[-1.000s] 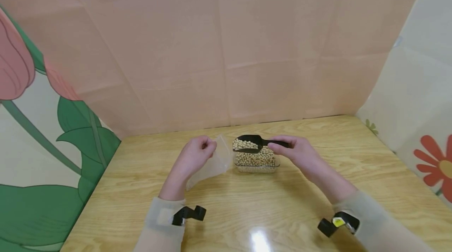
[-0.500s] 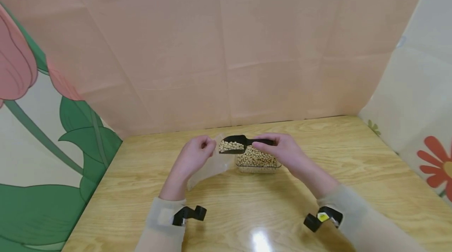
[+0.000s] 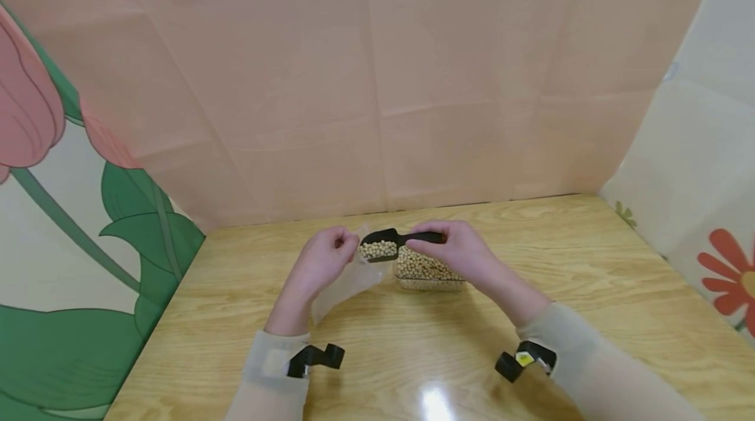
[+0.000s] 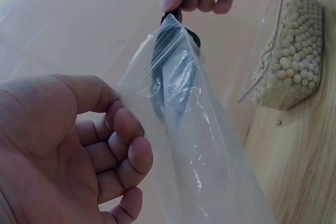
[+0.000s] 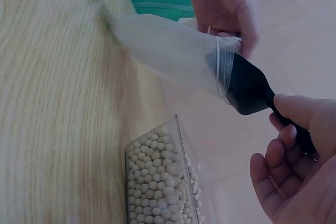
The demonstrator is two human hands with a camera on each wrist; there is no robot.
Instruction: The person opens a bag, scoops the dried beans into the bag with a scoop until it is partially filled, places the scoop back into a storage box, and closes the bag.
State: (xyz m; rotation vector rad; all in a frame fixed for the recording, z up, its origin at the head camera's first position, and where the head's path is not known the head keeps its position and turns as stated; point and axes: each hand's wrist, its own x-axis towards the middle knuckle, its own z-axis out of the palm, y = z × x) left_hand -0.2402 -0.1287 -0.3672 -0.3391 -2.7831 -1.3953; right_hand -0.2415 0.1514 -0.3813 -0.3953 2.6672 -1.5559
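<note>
My left hand pinches the top edge of a clear plastic zip bag, which hangs down with its mouth spread. The right hand grips the handle of a black scoop loaded with pale round beans. In the right wrist view the blade of the scoop is partly inside the mouth of the bag; its tip shows through the film in the left wrist view. A clear box full of the same beans stands below the right hand.
The wooden table runs back to a pinkish cloth-covered wall. One loose bean lies on the table next to the box. Flower-printed panels flank both sides.
My right hand has carried the loaded scoop left from above the box to the bag, and its tip has entered the mouth. The left hand has stayed nearly still.
</note>
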